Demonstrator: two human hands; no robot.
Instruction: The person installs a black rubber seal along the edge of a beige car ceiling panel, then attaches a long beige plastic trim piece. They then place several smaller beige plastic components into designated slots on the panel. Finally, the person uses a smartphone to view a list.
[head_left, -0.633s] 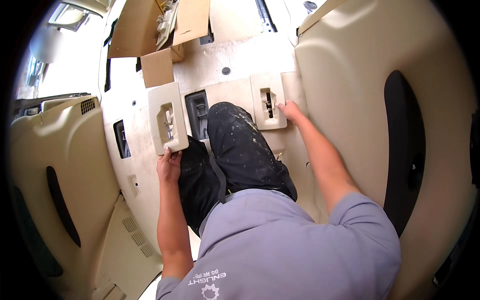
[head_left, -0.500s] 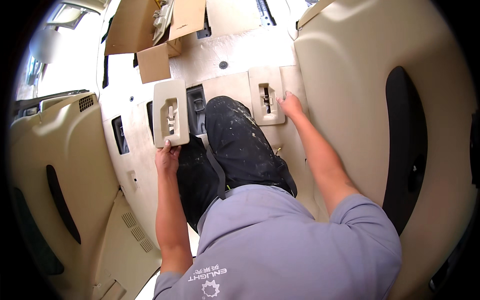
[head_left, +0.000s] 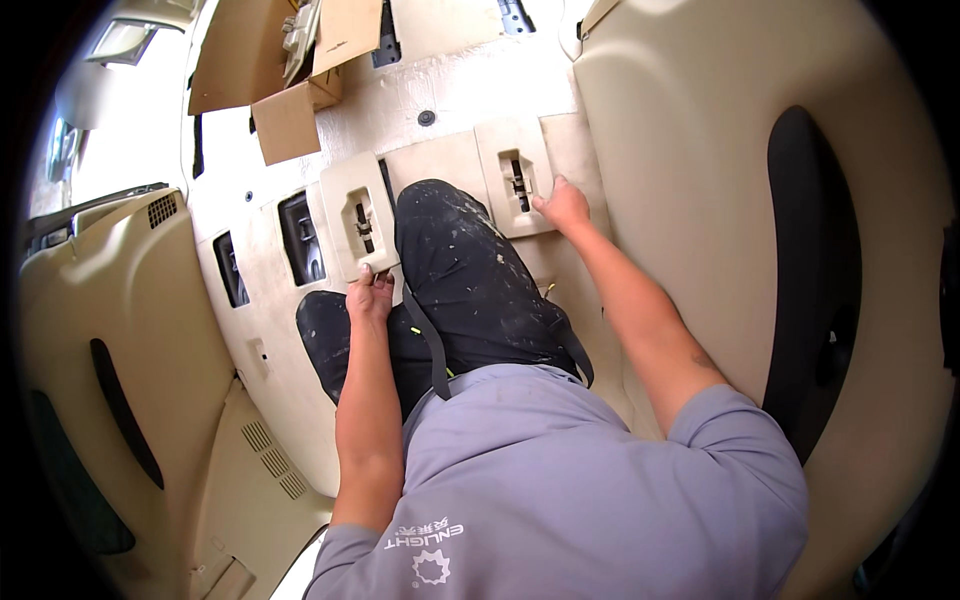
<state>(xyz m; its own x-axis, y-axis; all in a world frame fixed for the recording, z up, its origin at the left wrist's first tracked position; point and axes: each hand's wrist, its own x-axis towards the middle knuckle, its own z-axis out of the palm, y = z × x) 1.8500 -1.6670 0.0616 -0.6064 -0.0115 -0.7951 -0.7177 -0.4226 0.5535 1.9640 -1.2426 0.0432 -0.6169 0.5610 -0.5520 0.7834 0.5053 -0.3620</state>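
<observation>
My left hand (head_left: 370, 292) pinches the near edge of a beige plastic cover (head_left: 341, 205), thumb on top and fingers underneath. This cover is rectangular, with a recessed slot showing dark parts inside. It lies slightly tilted over the beige floor panel, and a dark strip of opening shows along its right side. To the right, a matching beige cover (head_left: 497, 165) rests on the floor, with dark metal visible through its slot. My right hand (head_left: 563, 207) is closed at that cover's near right corner, fingertips at its edge. My bent knee (head_left: 440, 215) stands between the two covers.
Left of the covers are two rectangular floor openings, a larger one (head_left: 301, 238) and a smaller one (head_left: 231, 270). An open cardboard box (head_left: 285, 128) with beige parts stands farther ahead. Beige trim walls with a dark handle recess (head_left: 812, 280) rise at the right.
My left hand has moved the left cover rightward onto the opening beside my knee, uncovering the larger opening to its left. My right hand stays at the other cover. The view has shifted slightly.
</observation>
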